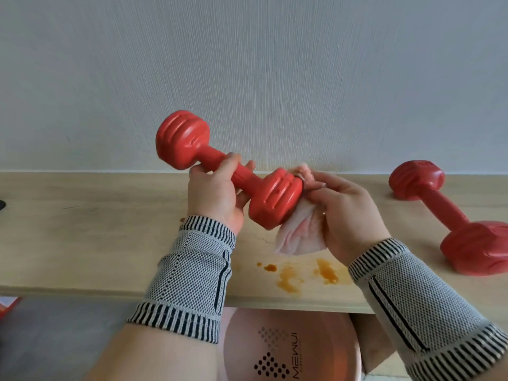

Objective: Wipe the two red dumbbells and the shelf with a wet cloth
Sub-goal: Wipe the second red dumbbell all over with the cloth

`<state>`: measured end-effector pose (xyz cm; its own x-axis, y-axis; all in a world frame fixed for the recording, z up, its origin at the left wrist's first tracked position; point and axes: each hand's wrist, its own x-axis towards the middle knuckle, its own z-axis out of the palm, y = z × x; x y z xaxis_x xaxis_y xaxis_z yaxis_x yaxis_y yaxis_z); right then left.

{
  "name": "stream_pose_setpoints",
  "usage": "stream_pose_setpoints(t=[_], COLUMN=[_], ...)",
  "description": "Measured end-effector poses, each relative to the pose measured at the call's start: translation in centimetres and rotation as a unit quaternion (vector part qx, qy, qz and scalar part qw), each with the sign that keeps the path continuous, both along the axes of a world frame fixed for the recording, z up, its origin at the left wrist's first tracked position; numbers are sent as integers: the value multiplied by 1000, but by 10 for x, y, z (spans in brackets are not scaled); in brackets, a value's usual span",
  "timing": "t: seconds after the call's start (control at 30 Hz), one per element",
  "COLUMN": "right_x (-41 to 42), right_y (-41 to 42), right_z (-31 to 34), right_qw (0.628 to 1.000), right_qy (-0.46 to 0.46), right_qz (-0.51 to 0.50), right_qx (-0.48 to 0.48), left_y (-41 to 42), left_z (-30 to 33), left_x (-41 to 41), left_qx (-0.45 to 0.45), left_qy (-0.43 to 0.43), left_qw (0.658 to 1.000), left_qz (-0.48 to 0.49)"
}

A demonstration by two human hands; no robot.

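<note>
My left hand point(217, 193) grips the handle of a red dumbbell point(184, 140), holding it tilted above the light wooden shelf point(82, 229). My right hand point(349, 213) holds a pale pink cloth point(299, 232) bunched against the dumbbell's near right head. The second red dumbbell point(450, 215) lies on the shelf at the right, untouched. Both wrists wear grey striped bands.
Orange-brown stains point(291, 276) mark the shelf near its front edge, below my hands. A white textured wall point(247, 64) rises behind the shelf. A pink round object with lettering point(288, 350) sits below the shelf edge. A red item point(8, 305) shows at the lower left.
</note>
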<state>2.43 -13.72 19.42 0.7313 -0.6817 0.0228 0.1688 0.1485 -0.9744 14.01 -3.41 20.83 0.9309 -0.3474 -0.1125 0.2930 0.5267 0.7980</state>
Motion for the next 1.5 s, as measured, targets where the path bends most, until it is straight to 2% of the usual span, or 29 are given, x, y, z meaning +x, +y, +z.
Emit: stream_pose_setpoints(t=[0.1, 0.2, 0.23, 0.27, 0.33, 0.37, 0.4, 0.5, 0.53, 0.6, 0.67, 0.7, 0.73, 0.83, 0.87, 0.93, 1.03, 1.07, 1.17, 1.2, 1.27, 1.33, 1.37, 1.4, 1.5], right_x=[-1, -2, -2, -2, -1, 0, 1, 6, 6, 4, 3, 2, 3, 5, 4, 1, -1, 1, 5, 4, 2, 0, 0, 0, 3], right_y=[2, 8, 12, 16, 25, 26, 25, 11, 10, 16, 26, 28, 25, 9, 8, 14, 31, 28, 9, 7, 14, 28, 31, 29, 8], right_z=[3, 6, 6, 7, 2, -4, -8, -14, -14, -12, -13, -15, -15, -10, -10, -10, -12, -12, -10, -10, -9, -9, -11, -10, -7], right_qw=[1000, 993, 978, 949, 866, 836, 829, 880, 884, 858, 814, 806, 816, 887, 896, 878, 830, 835, 893, 900, 876, 827, 816, 825, 915], right_qy=[4, 9, 15, 17, -2, -10, -10, 31, 37, 19, 2, -3, 0, 56, 65, 37, -5, -1, 58, 66, 41, 2, -10, -8, 46], right_qz=[18, 14, -9, -31, -49, -50, -52, -72, -75, -87, -76, -71, -74, -84, -80, -83, -66, -70, -84, -80, -96, -89, -80, -76, -66], right_qx=[-6, -117, -205, -313, -497, -546, -556, -469, -460, -506, -576, -588, -573, -451, -433, -470, -554, -545, -439, -424, -470, -555, -573, -560, -395], left_y=[-3, -8, -8, -8, -7, -6, -6, -9, -10, -10, -10, -9, -8, -11, -11, -10, -7, -7, -10, -11, -10, -8, -7, -6, -6], left_z=[-4, -11, -14, -16, -18, -18, -18, -17, -17, -17, -17, -16, -15, -12, -13, -14, -16, -15, -11, -11, -11, -13, -14, -13, -7], left_x=[-2, 3, 5, 7, 11, 12, 12, 10, 9, 9, 11, 11, 11, 6, 5, 5, 10, 9, 2, 0, -1, 3, 5, 4, -1], left_qx=[16, 52, 54, 56, 74, 87, 93, 84, 88, 95, 107, 113, 107, 87, 97, 113, 142, 132, 99, 104, 111, 124, 128, 114, 62], left_qy=[-48, -43, -35, -29, -26, -26, -25, -26, -25, -17, -7, 0, 6, 15, 14, 9, 27, 34, 40, 36, 34, 40, 46, 58, 83], left_qw=[999, 996, 996, 996, 994, 993, 992, 991, 990, 989, 987, 987, 988, 991, 990, 988, 984, 986, 990, 990, 989, 988, 988, 989, 993], left_qz=[12, 51, 58, 64, 72, 76, 83, 102, 106, 113, 119, 118, 115, 99, 99, 104, 103, 100, 90, 88, 88, 80, 78, 72, 47])
